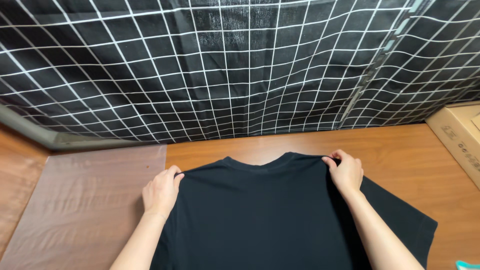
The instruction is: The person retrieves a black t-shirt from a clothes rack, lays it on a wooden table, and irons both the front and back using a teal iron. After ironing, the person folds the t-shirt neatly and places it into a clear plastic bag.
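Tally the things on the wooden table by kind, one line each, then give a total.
Black T-shirt, pinched at the shoulders by the left hand and right hand: 1
Clear plastic sheet: 1
Cardboard box: 1
Teal item, cut off at the corner: 1
Total: 4

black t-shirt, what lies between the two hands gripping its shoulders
In the head view, the collar and upper chest of the black t-shirt span the stretch between the left hand and right hand; nothing else lies there.
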